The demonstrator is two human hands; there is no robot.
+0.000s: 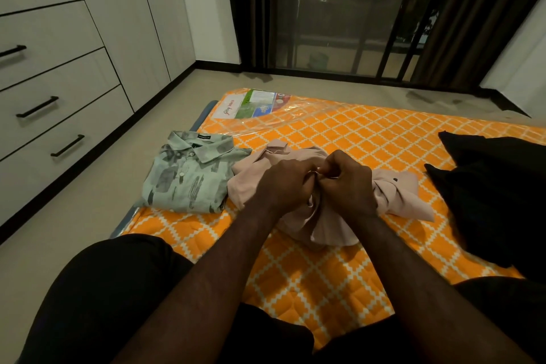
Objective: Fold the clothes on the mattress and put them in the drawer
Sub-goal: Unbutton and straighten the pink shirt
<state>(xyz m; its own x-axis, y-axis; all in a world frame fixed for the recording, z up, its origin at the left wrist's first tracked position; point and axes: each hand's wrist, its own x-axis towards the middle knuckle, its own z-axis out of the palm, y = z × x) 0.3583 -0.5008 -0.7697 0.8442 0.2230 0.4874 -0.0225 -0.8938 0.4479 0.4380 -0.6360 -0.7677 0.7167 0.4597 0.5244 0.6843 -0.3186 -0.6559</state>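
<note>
Pink shirt (397, 195) lies crumpled just under our hands, mid-frame, stretching left to right. Our left hand (283, 185) and right hand (350, 186) pinch it, close together (both equally near).

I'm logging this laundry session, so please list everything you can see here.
mattress: one, orange with white lattice, on the floor.
green shirt: one, pale green with grey marks, folded, mattress's left edge.
pink shirt: one, pale pink, crumpled, mid-mattress.
black fabric: one heap, black, mattress's right side.
drawers: three, white with black handles, left wall.
label: one, white and green, under plastic at mattress's far corner.
left hand: one, gripping the pink shirt.
right hand: one, gripping the pink shirt.
</note>
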